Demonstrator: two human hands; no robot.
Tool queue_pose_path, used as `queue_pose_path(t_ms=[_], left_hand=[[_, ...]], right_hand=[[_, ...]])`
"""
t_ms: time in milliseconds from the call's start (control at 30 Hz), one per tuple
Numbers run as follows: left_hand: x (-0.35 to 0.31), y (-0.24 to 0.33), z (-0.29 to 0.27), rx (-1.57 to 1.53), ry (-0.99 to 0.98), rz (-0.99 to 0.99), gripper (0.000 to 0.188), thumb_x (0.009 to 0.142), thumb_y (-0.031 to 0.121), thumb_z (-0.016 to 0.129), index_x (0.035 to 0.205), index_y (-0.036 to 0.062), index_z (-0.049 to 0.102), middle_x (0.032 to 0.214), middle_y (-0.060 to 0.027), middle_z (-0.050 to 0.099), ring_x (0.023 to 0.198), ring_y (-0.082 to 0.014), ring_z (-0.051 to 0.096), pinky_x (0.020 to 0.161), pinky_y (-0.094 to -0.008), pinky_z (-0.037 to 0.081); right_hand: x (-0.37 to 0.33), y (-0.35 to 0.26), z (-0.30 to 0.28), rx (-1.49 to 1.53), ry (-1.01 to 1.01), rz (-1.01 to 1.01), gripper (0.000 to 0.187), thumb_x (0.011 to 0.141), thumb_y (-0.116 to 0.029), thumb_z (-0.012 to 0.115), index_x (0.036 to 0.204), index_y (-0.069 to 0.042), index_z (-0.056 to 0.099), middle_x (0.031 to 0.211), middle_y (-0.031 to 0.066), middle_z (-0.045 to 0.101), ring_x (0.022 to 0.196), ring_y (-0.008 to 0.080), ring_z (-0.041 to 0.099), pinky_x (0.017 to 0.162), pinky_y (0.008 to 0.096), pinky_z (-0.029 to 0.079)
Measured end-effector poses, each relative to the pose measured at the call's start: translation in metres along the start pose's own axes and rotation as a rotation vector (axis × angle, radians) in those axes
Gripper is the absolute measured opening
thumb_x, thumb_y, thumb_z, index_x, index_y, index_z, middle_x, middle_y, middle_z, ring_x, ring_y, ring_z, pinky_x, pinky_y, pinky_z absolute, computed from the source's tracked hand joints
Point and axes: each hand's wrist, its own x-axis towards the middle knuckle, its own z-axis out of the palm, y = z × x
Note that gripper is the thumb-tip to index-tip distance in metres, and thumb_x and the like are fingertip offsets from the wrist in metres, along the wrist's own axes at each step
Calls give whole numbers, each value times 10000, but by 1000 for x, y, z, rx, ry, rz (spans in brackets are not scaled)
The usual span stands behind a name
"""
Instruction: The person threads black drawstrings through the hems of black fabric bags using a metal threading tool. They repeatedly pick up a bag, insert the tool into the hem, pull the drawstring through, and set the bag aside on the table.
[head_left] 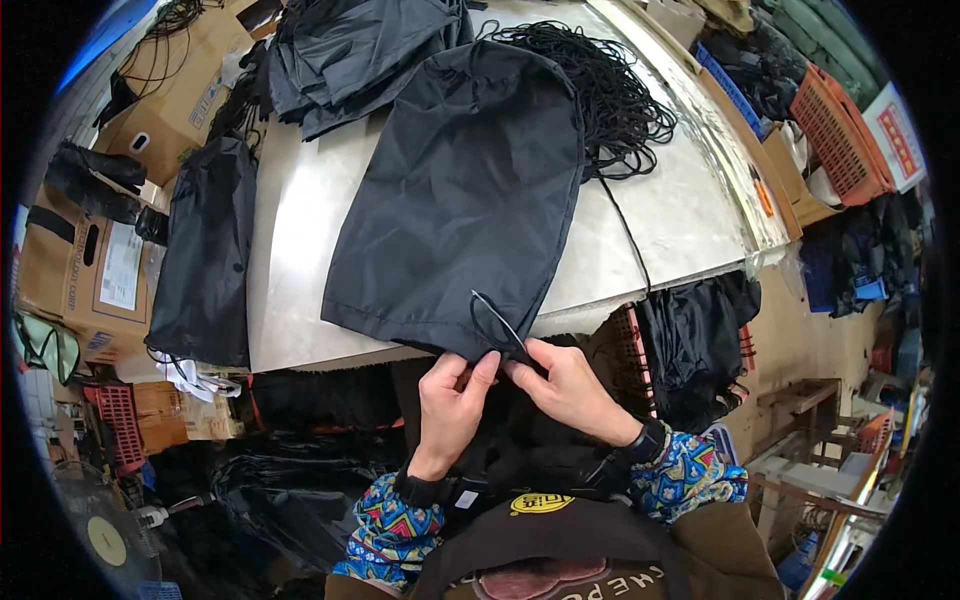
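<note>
**Cord at the bag's near edge: slip and snag risks**

I take the black fabric bag (460, 190) as my landmark. It lies flat on the pale tabletop (300, 290), its near edge overhanging the tabletop's front lip. At that edge my left hand (452, 400) pinches the hem between thumb and fingers, and my right hand (565, 385) pinches a thin black cord (495, 322) that loops up over the bag's near corner.

Risks, as I judge them: the cloth looks thin and slick, so the hem could slide out of the left-hand pinch. The cord is narrow and round; it could slip from the fingertips. Beyond the bag's far right corner sits a tangled heap of cords (605, 95), with one strand trailing down past the bag's right side; a pull could drag the tangle.

Materials: the bag is matte, lightly creased woven synthetic, rounded at its far end. The tabletop is smooth, faintly glossy. Left of the bag another black bag (205, 260) drapes over the tabletop's side.
</note>
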Motion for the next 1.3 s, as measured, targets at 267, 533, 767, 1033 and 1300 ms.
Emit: queue_pose_path(t_ms=[267,533,767,1033,1300], left_hand=[[-1,11,-8,421,-16,204,91,823,47,664,776,-31,653,770,-145,603,665,-238,574,590,-330,441],[0,9,-10,267,-53,12,92,880,44,596,896,-31,648,783,-80,634,658,-130,581,569,-254,446],[2,14,-4,-401,-27,-334,132,918,122,590,842,15,590,772,-101,655,681,-163,652,571,-241,516],[15,30,-14,-582,42,-464,200,923,138,575,983,-53,577,933,-150,657,849,-237,671,714,-290,560],[17,26,-6,-873,-16,-455,143,919,140,590,933,9,645,917,-86,676,849,-174,666,799,-310,561]], right_hand=[[0,5,4,46,-33,15,240,869,-194,617,864,45,599,652,187,548,590,122,513,541,327,433],[2,20,7,-23,26,-69,165,825,-113,546,791,48,540,680,264,563,677,421,593,578,431,468],[1,13,5,-190,91,-181,123,846,-88,522,791,9,473,679,193,566,647,409,580,543,467,453],[-14,-17,-22,-344,118,-154,257,938,-177,492,1118,-6,561,999,204,628,858,359,633,699,417,525],[-34,-25,-27,-550,62,-217,281,850,-25,567,1128,-60,567,722,127,553,614,331,580,502,395,442]])
